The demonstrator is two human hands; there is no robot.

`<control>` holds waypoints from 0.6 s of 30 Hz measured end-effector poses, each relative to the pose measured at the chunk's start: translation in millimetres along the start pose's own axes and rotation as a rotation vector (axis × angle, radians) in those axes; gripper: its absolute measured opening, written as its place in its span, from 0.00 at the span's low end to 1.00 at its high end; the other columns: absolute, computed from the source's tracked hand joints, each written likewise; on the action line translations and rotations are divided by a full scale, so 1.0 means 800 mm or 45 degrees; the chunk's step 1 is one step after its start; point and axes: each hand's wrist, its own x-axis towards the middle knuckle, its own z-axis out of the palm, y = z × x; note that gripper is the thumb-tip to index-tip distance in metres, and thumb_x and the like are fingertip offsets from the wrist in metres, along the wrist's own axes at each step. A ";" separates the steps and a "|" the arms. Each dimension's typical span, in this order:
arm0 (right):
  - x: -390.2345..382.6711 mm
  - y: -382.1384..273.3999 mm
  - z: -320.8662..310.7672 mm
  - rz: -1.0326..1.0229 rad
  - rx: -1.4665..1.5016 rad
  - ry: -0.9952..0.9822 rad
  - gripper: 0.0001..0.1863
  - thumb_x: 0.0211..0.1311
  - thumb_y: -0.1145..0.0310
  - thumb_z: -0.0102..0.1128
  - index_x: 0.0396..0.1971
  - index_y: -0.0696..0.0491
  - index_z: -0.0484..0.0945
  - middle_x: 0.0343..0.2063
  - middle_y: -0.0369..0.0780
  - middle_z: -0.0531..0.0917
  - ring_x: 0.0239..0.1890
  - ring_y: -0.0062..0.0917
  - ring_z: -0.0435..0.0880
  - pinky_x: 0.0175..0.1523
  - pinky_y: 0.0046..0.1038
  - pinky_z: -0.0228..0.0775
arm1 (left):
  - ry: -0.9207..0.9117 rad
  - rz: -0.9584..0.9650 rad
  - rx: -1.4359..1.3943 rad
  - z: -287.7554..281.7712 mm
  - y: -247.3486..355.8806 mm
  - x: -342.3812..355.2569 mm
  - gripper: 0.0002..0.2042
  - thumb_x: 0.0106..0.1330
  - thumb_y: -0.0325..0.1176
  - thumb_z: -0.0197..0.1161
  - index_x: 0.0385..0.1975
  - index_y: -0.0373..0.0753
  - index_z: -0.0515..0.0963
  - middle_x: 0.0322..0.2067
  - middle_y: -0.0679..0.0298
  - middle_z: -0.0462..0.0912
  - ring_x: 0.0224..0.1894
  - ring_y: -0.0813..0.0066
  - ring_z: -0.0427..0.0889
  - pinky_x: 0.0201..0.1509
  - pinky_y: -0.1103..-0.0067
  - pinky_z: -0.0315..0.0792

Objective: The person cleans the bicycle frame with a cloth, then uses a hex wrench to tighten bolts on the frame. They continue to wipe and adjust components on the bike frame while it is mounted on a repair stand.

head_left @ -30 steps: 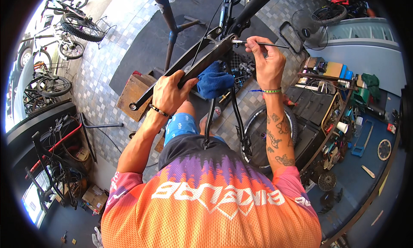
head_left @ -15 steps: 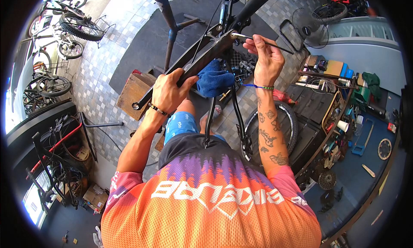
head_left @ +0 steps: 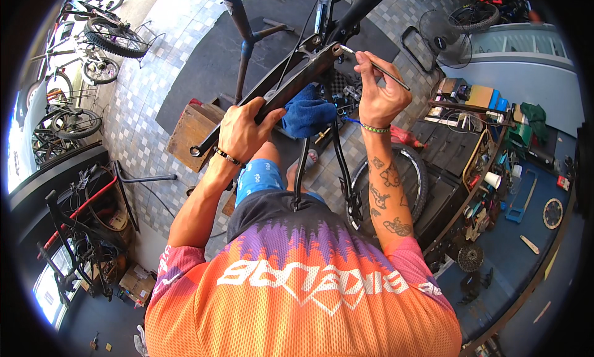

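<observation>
Brush (head_left: 391,77) in right hand (head_left: 383,99), perhaps just clear of edge of black bar (head_left: 303,80)

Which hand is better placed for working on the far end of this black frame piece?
Right, I'd judge: your right hand holds the thin pale-tipped tool, its tip near that end; your left hand grips the frame piece lower down.

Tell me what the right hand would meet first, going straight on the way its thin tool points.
Led by the pale-tipped tool, the right hand would probably meet the black frame arm first, around its holed upper-right end; depth is unclear.
</observation>
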 end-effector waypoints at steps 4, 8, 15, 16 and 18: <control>0.004 -0.001 -0.004 -0.148 -0.129 -0.017 0.06 0.62 0.71 0.77 0.32 0.57 0.88 0.26 0.37 0.88 0.24 0.22 0.86 0.31 0.24 0.77 | -0.012 0.000 -0.007 0.000 0.002 0.001 0.22 0.69 0.50 0.70 0.32 0.32 0.82 0.22 0.42 0.79 0.26 0.41 0.81 0.32 0.60 0.73; 0.008 -0.001 -0.007 -0.225 -0.215 -0.053 0.07 0.62 0.70 0.77 0.29 0.55 0.87 0.25 0.37 0.87 0.23 0.24 0.85 0.31 0.25 0.76 | -0.015 0.001 -0.003 0.001 0.001 0.000 0.23 0.69 0.51 0.70 0.31 0.32 0.82 0.22 0.42 0.79 0.26 0.41 0.81 0.32 0.60 0.73; 0.009 -0.010 -0.011 -0.081 -0.171 -0.081 0.08 0.64 0.69 0.76 0.29 0.56 0.87 0.23 0.36 0.86 0.23 0.25 0.85 0.30 0.26 0.74 | 0.000 0.015 0.028 0.006 -0.003 -0.002 0.24 0.69 0.53 0.69 0.28 0.33 0.79 0.18 0.47 0.79 0.25 0.43 0.82 0.32 0.60 0.74; 0.009 -0.010 -0.011 -0.085 -0.177 -0.077 0.08 0.63 0.69 0.76 0.29 0.56 0.87 0.23 0.36 0.86 0.23 0.25 0.85 0.30 0.26 0.74 | 0.011 0.028 0.039 0.007 -0.004 -0.002 0.25 0.69 0.54 0.69 0.27 0.34 0.78 0.16 0.49 0.78 0.25 0.44 0.83 0.32 0.59 0.74; 0.009 -0.011 -0.011 -0.095 -0.188 -0.070 0.07 0.63 0.69 0.77 0.29 0.55 0.87 0.23 0.36 0.86 0.23 0.24 0.85 0.29 0.26 0.74 | 0.005 0.031 0.014 0.005 -0.004 -0.002 0.25 0.69 0.54 0.69 0.27 0.34 0.78 0.16 0.49 0.78 0.25 0.44 0.83 0.32 0.59 0.74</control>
